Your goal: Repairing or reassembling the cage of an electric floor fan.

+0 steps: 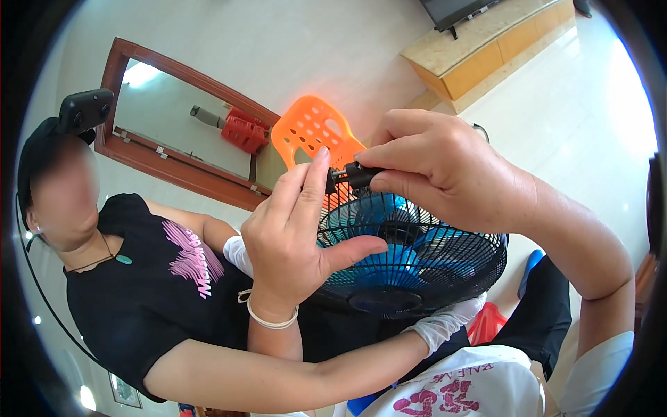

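Note:
A fan head with a black wire cage [479,278] and blue blades [389,260] is in front of me. My right hand [451,170] is closed, pinching a short black cylindrical piece [360,175] between thumb and fingers above the cage's far rim. A thin metal pin runs left from it to another black piece [330,181]. My left hand [285,233] is beside that second piece, its index finger against it. Its fingers are stretched out and the thumb points right over the cage. How the two black pieces join is too small to tell.
A co-worker in a black shirt [118,299] sits at the left; their white-gloved hand [451,323] supports the cage's near side. Behind stand an orange plastic chair [306,128], a wood-framed mirror [187,132] and a low cabinet [479,59]. Something red [488,323] lies below the fan.

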`<state>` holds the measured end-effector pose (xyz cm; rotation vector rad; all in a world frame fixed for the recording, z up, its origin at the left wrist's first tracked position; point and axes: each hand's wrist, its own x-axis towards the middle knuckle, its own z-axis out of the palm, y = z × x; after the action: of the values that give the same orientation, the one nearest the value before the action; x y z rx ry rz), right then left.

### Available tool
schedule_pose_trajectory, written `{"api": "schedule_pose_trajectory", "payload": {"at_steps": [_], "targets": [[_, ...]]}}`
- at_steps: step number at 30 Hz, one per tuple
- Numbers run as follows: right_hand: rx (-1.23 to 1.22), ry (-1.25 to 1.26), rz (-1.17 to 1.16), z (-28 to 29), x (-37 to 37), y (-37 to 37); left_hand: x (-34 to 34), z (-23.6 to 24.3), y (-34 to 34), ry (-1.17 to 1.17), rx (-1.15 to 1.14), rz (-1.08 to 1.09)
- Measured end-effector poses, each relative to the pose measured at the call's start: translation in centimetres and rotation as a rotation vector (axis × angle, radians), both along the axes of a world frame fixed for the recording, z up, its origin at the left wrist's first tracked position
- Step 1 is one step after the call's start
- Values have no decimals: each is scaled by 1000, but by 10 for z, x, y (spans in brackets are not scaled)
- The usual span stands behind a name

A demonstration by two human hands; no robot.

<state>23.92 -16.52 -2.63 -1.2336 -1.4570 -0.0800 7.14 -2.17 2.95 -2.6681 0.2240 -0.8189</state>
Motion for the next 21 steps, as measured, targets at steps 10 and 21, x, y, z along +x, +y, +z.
{"api": "schedule_pose_trajectory", "payload": {"at_steps": [10,21], "targets": [[-16,-47,-40,6,0,3,-1,1,2,-11,38,-7],[-3,-104,-42,0,-2,5,-4,-1,1,0,48,-7]]}}
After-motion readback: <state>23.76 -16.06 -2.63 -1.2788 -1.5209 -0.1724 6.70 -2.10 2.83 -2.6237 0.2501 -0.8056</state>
